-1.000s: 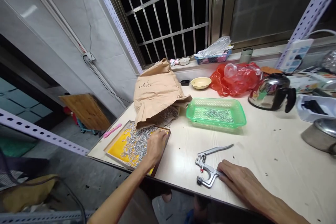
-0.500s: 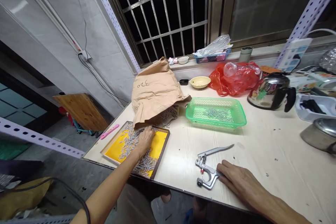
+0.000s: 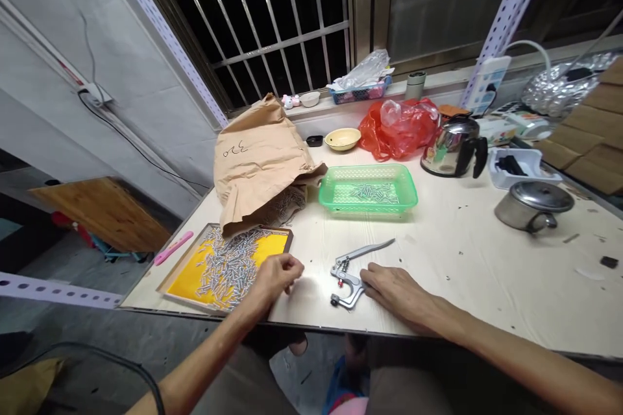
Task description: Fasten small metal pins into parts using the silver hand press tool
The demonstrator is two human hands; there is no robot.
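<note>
My left hand is over the table just past the tray's right edge, fingers curled into a pinch. Whatever they hold is too small to make out. My right hand lies low on the table, wrapped over the lower handle of metal snap pliers, whose upper handle stands spread. Beside my left hand, the shallow tray with a yellow bottom carries a heap of small silvery metal pieces. An open brown paper bag spills similar pieces at the tray's back edge.
Behind the pliers sits a green plastic basket with some metal pieces. A pink-handled tool lies left of the tray. Farther back are a yellow bowl, red plastic bag and kettle. A lidded pot stands right.
My left hand has left the tray's metal pieces and come right, towards the pliers, fingers pinched. My right hand stays on the pliers. The camera view has turned to the right.
</note>
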